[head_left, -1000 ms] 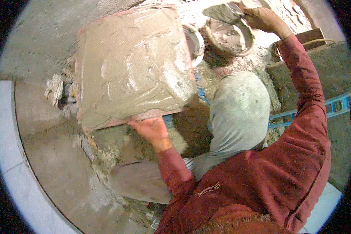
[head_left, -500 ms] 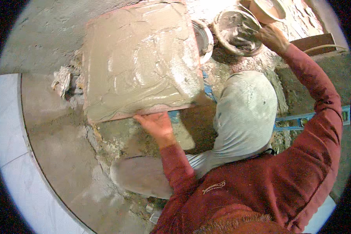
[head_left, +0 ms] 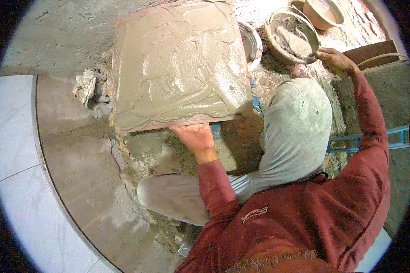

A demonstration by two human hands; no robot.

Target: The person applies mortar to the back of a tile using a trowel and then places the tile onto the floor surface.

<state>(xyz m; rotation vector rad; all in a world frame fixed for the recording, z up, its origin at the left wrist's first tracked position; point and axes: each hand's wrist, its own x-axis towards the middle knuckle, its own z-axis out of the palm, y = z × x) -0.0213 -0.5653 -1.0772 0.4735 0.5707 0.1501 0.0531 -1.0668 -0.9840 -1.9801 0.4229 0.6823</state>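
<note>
A square tile point(head_left: 191, 121), its reddish edge showing, is spread all over with wet grey mortar point(head_left: 177, 68). From below, my left hand point(head_left: 196, 136) grips its near edge, fingers tucked under and out of sight. At the upper right, my right hand point(head_left: 336, 62) is closed at the near right rim of a mortar bucket point(head_left: 282, 55). What its fingers grip there cannot be made out. Inside the bucket lies a pale, mortar-coated shape like a trowel blade point(head_left: 294, 43), pointing away from that hand.
Behind the bucket stands a basin point(head_left: 335, 22); a white round container point(head_left: 256, 45) sits beside the tile. A crumpled rag point(head_left: 85, 87) lies to the left. Pale floor tiles point(head_left: 16, 150) border the far left. A blue level point(head_left: 396, 136) rests behind my right arm.
My right hand has drawn back from inside the bucket to its rim. The pale blade-like shape shows more plainly. My left hand keeps its hold on the tile; the view has shifted slightly.
</note>
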